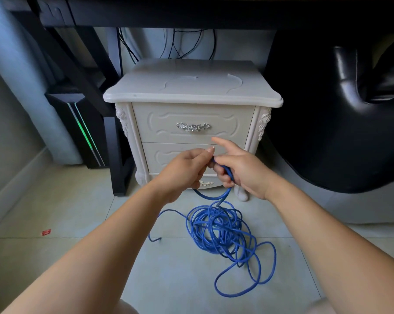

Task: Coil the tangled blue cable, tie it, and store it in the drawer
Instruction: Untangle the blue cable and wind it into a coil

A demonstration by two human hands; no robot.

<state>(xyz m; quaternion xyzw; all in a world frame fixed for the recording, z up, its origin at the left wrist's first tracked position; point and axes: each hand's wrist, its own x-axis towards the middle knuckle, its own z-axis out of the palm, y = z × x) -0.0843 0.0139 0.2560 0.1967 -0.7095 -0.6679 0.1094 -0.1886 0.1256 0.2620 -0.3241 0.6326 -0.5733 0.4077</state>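
A tangled blue cable (223,232) lies in a loose heap on the tiled floor in front of a white nightstand (191,87). One strand rises from the heap to my hands. My left hand (184,171) pinches the cable's upper end, fingers curled. My right hand (239,168) grips the same strand just beside it, index finger stretched out toward the cabinet. Both hands hover in front of the lower drawer (159,157). The upper drawer (166,123) with its silver handle (193,126) is closed.
A black desk frame leg (116,155) stands left of the nightstand, with a computer tower showing a green light strip (83,130) behind it. A black leather chair (341,132) fills the right side. A small red scrap (46,232) lies on the floor at left.
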